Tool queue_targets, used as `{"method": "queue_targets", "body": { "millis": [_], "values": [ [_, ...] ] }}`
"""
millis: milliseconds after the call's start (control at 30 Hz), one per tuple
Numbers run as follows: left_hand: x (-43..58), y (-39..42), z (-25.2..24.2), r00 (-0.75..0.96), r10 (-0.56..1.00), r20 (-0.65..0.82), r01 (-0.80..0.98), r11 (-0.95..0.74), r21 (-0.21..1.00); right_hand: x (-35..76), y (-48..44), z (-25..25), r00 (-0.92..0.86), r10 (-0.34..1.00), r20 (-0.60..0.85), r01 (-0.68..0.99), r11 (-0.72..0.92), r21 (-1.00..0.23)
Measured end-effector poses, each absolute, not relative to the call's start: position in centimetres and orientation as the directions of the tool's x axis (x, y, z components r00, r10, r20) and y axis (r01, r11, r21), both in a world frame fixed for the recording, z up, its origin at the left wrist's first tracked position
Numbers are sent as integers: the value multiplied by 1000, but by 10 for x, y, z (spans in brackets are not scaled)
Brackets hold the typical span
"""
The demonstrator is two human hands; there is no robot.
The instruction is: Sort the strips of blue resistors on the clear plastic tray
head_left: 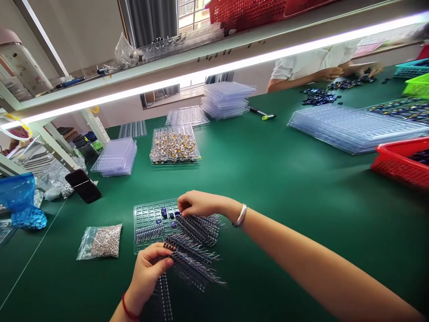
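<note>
My left hand [152,267], with a red cord at the wrist, pinches the end of several dark strips [196,264] lined with thin metal pins; they fan out to the right. My right hand [191,205], wearing a silver bangle, is above the right part of a clear compartment tray [144,214], its fingers closed by the upper ends of more dark pin strips [201,228]. Whatever its fingertips hold is too small to make out. Dark blue pieces [164,212] and a row of pins [149,232] lie in the tray.
A bag of small beads [107,241] and a black phone [83,185] lie to the left. Farther back are a tray of white and yellow pieces [174,145], stacked clear trays [228,100] and a marker [263,113]. A red basket [402,167] stands right. Another person's hands [368,69] are behind.
</note>
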State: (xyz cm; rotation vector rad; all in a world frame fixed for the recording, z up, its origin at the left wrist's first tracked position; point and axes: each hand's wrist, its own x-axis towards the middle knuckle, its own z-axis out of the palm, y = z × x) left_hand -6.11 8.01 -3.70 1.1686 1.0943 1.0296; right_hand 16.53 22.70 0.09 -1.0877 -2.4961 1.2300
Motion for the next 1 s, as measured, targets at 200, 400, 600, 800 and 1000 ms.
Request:
{"method": "queue_targets", "body": {
  "millis": [200, 400, 600, 800, 1000],
  "values": [
    [-51, 89, -39, 188, 981, 38, -132, -13, 991, 156, 208, 20, -822, 545, -165, 373, 296, -879],
    [-57, 79, -46, 106, 994, 18, -204, 4, 979, 152, 205, 20, -819, 547, -176, 399, 320, -859],
    [-68, 59, -51, 85, 991, -106, -188, 120, 975, 172, 232, -12, -648, 742, -172, 646, 415, -641],
    [-72, 48, -55, 33, 982, -183, -220, 186, 958, 177, 233, -23, -650, 736, -191, 688, 464, -558],
    [-74, 48, -58, -39, 969, -245, -195, 233, 953, 197, 210, -13, -553, 811, -190, 749, 384, -540]
  ]
}}
